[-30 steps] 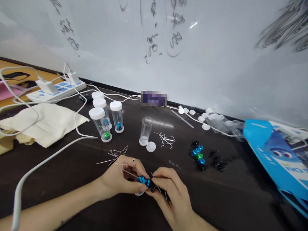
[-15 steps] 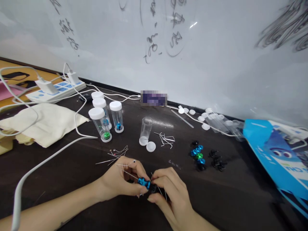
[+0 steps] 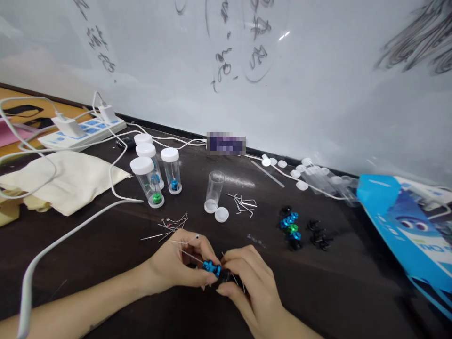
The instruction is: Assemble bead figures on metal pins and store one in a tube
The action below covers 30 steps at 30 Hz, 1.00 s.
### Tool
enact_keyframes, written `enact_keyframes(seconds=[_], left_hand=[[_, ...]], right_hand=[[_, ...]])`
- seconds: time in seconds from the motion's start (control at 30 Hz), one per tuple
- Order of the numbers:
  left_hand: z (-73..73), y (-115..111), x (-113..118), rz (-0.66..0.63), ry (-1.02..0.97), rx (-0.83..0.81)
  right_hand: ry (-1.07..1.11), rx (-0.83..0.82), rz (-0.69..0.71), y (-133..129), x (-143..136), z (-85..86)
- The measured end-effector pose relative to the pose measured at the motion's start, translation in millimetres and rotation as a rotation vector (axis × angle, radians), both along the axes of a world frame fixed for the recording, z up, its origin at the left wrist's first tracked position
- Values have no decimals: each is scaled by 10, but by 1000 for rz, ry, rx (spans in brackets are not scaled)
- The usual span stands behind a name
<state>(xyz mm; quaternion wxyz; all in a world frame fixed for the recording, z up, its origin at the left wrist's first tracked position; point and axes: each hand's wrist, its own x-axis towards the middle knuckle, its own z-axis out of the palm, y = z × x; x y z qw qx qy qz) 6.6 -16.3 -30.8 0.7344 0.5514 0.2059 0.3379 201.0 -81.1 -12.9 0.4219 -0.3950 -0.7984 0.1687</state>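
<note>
Between thumb and fingers, my left hand [image 3: 185, 263] pinches a blue metal part [image 3: 211, 268], and a thin wire with a small dark bead [image 3: 197, 237] runs over its fingers. My right hand [image 3: 249, 278] is closed on a black part [image 3: 223, 275] that meets the right end of the blue one. Thin metal rods stick out by the right fingers. Thin wires [image 3: 171, 226] lie just beyond my left hand. Past my right hand lie bent metal pins [image 3: 243, 204].
Capped clear tubes [image 3: 171, 167] stand at the left, near a cream cloth [image 3: 67, 181] and a power strip [image 3: 88, 132]. An uncapped tube [image 3: 213, 190] stands centrally beside a white cap [image 3: 221, 214]. Blue and green parts [image 3: 292, 228], black pieces [image 3: 319, 235] and a blue package [image 3: 399, 221] lie right.
</note>
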Motion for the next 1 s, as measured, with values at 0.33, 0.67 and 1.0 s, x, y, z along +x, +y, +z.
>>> enact_keyframes(seconds=[0.33,0.67,1.0], left_hand=[[-9,-8,-5,-13,-6,-25],[6,9,2,-3,-27,-48],[12,22,4,17,-10,-41]], right_hand=[[28,29,5,6,-5,15],[36,89,-5,-17,0,-42],[46,43,9,-16,11,-55]])
